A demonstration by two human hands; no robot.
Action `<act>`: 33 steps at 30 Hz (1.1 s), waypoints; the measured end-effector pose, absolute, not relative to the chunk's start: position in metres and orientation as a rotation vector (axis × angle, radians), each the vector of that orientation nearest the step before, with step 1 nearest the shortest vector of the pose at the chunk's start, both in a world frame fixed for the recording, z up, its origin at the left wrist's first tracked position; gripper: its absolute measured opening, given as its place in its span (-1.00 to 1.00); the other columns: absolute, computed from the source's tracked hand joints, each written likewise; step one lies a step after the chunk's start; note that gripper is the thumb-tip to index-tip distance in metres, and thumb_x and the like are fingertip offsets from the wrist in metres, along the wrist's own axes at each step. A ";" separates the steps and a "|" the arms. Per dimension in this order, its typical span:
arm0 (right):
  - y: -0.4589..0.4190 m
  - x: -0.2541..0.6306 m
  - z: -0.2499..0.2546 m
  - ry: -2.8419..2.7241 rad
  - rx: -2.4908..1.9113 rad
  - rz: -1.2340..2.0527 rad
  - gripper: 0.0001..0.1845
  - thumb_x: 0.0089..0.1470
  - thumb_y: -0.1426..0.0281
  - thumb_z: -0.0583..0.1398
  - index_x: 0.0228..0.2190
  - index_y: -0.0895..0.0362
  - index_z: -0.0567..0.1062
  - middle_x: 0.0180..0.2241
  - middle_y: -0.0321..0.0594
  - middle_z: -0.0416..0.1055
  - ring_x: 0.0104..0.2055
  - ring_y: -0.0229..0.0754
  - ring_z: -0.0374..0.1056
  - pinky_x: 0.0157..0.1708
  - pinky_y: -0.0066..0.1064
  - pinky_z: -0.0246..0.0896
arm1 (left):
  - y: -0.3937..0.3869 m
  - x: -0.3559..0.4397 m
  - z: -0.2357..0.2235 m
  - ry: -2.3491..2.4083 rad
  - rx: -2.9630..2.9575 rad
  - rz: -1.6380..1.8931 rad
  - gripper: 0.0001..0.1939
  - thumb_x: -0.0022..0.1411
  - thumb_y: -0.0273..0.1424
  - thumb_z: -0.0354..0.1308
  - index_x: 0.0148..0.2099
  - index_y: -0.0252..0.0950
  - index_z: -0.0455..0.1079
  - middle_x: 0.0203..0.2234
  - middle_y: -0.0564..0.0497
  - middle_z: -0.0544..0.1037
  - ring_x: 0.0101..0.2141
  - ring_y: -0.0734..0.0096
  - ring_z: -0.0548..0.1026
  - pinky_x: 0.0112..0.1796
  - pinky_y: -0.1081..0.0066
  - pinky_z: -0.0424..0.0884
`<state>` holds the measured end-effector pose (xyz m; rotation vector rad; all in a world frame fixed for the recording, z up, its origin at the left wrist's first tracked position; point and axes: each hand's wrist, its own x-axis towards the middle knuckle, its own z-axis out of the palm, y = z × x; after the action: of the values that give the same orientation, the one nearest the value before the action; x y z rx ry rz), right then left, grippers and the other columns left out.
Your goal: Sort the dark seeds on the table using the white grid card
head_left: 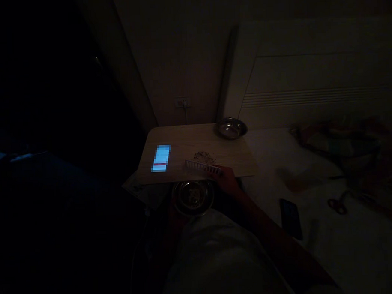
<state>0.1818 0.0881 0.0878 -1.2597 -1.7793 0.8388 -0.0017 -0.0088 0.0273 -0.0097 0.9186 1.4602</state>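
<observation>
The room is very dark. My right hand [227,180] is closed on the right end of a pale slotted strip [201,166], perhaps plastic, at the table's front edge. Just beyond the strip, small dark bits [204,157] lie scattered on the wooden tabletop [179,139]. Below that edge, a shiny metal bowl [194,196] with some bits inside is held by my left hand [178,211] at its lower left side. The fingers of that hand are mostly lost in shadow.
A lit phone [161,158] lies on the table's left part. Another metal bowl [232,128] stands at the back right corner. On the pale bed surface at right are a dark phone [290,218], red-handled scissors [337,206] and rumpled cloth [340,146]. A wall socket [182,102] holds a plug.
</observation>
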 end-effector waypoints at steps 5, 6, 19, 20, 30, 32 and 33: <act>0.084 0.185 0.086 -1.752 -1.185 1.002 -0.76 -0.08 0.24 0.22 -0.39 0.13 0.57 -0.42 -0.25 0.54 -0.40 -0.16 0.41 -0.36 -0.38 0.28 | -0.020 0.001 0.035 1.045 0.206 1.683 -0.60 -0.11 -0.62 0.23 -0.19 -0.15 0.47 -0.05 0.11 0.49 0.19 0.22 0.13 0.13 0.26 0.13; 0.083 0.187 0.085 -1.681 -1.204 1.009 -0.74 -0.09 0.23 0.23 -0.37 0.14 0.56 -0.41 -0.24 0.54 -0.39 -0.15 0.42 -0.36 -0.38 0.29 | -0.022 0.001 0.035 1.092 0.255 1.710 -0.52 -0.19 -0.71 0.25 -0.19 -0.16 0.48 -0.04 0.12 0.48 0.20 0.25 0.10 0.14 0.32 0.09; 0.092 0.223 0.089 -1.170 -1.359 0.948 -0.62 -0.24 0.19 0.31 -0.36 0.17 0.56 -0.33 -0.13 0.54 -0.27 -0.06 0.45 -0.25 -0.25 0.32 | -0.017 -0.005 0.001 0.928 0.015 1.481 -0.66 0.03 -0.34 0.18 -0.09 -0.24 0.41 -0.13 -0.09 0.52 0.04 0.04 0.35 0.00 0.04 0.28; 0.093 0.224 0.091 -1.137 -1.346 0.982 -0.62 -0.26 0.19 0.32 -0.36 0.17 0.56 -0.32 -0.13 0.54 -0.26 -0.06 0.45 -0.24 -0.25 0.32 | -0.018 -0.005 -0.001 0.939 0.018 1.485 -0.68 0.02 -0.36 0.18 -0.11 -0.24 0.41 -0.15 -0.09 0.53 0.03 0.04 0.36 0.00 0.05 0.28; 0.110 0.238 0.082 -0.888 -1.309 1.053 -0.60 -0.36 0.23 0.36 -0.40 0.17 0.55 -0.31 -0.12 0.53 -0.25 -0.05 0.44 -0.20 -0.22 0.32 | -0.015 0.005 0.007 0.924 0.001 1.360 -0.71 0.01 -0.40 0.15 -0.15 -0.20 0.43 -0.24 -0.07 0.56 -0.03 0.04 0.41 -0.02 0.05 0.30; 0.112 0.240 0.076 -0.823 -1.269 1.109 -0.58 -0.37 0.24 0.37 -0.37 0.17 0.54 -0.32 -0.12 0.53 -0.29 -0.07 0.44 -0.23 -0.23 0.34 | -0.013 0.005 0.007 0.919 0.001 1.333 -0.70 0.00 -0.39 0.15 -0.14 -0.23 0.43 -0.25 -0.08 0.56 -0.05 0.03 0.42 -0.03 0.03 0.30; 0.113 0.240 0.074 -0.788 -1.242 1.154 -0.56 -0.38 0.24 0.37 -0.36 0.17 0.53 -0.32 -0.13 0.53 -0.30 -0.08 0.44 -0.25 -0.24 0.34 | -0.012 0.005 0.005 0.920 -0.002 1.325 -0.70 -0.01 -0.39 0.15 -0.15 -0.25 0.43 -0.26 -0.09 0.56 -0.05 0.03 0.43 -0.03 0.03 0.30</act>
<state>0.2404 0.1132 0.0736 -1.2425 -0.7881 1.1542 0.0051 -0.0124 0.0053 -0.0015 0.9202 1.3249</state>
